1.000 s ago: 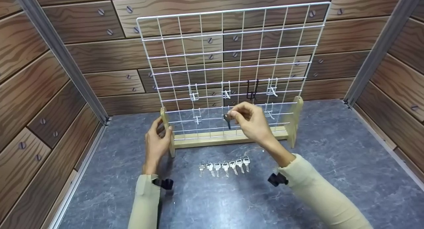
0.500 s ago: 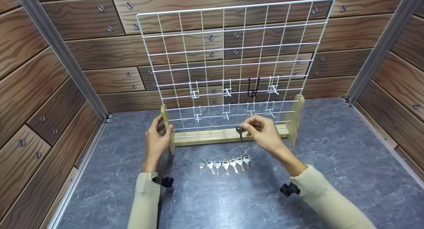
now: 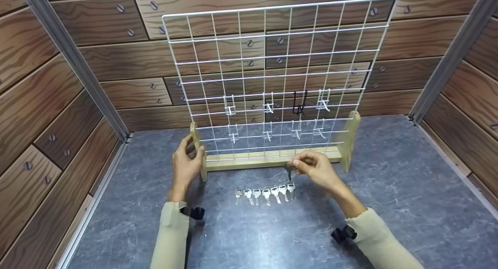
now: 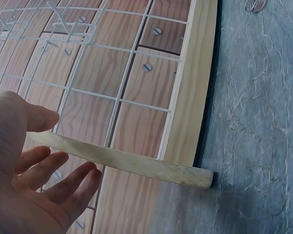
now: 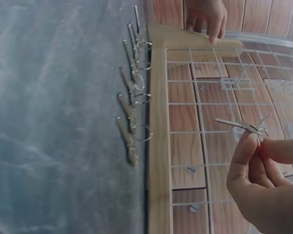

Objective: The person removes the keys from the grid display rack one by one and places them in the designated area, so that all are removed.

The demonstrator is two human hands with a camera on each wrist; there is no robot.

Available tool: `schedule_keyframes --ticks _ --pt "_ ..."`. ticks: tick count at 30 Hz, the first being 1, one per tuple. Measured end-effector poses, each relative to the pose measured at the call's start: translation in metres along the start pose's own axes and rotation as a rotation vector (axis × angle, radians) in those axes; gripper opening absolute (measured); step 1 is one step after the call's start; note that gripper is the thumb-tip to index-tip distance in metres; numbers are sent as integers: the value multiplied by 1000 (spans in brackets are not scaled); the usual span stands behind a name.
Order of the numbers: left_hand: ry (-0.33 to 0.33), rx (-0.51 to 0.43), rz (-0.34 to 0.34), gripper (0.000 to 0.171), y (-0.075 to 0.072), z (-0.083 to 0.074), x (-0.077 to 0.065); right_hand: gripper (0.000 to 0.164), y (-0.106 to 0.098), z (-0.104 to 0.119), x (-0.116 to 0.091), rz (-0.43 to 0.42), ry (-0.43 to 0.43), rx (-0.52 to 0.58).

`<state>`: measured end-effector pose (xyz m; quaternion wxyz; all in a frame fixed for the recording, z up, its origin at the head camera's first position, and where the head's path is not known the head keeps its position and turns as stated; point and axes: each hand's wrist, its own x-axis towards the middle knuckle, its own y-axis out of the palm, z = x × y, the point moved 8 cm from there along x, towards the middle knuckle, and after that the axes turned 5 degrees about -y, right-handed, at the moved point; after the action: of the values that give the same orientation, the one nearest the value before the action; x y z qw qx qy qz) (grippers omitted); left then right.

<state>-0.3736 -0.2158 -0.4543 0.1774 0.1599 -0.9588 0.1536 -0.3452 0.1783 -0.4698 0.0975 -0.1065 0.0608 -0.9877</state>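
My right hand [image 3: 318,170] pinches a key [image 3: 289,173] by its small ring [image 5: 264,132], between thumb and fingertips. The key looks dark in the head view and hangs downward, near the right end of a row of silver keys [image 3: 266,195]. My left hand [image 3: 184,164] holds the left wooden side post [image 4: 122,161] of a white wire grid rack [image 3: 264,58], thumb on one side and fingers on the other. White hooks [image 3: 233,136] hang on the grid in two rows, with one black hook [image 3: 298,105] in the upper row.
The rack stands on a grey marbled tabletop [image 3: 128,222], joined low down by a wooden crossbar [image 3: 241,163]. A second wooden post [image 3: 349,142] supports its right side. Wood-patterned panels [image 3: 116,62] with grey metal corner strips [image 3: 74,62] enclose the table.
My right hand has moved down and to the right, away from the lower hooks toward the row of keys, still holding the key. The left hand has stayed on the post.
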Motion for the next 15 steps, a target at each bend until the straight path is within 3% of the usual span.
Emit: schedule_keyframes --ticks 15 --pt "-19 14 -2 53 -5 -2 0 7 -15 -45 -10 133 207 170"
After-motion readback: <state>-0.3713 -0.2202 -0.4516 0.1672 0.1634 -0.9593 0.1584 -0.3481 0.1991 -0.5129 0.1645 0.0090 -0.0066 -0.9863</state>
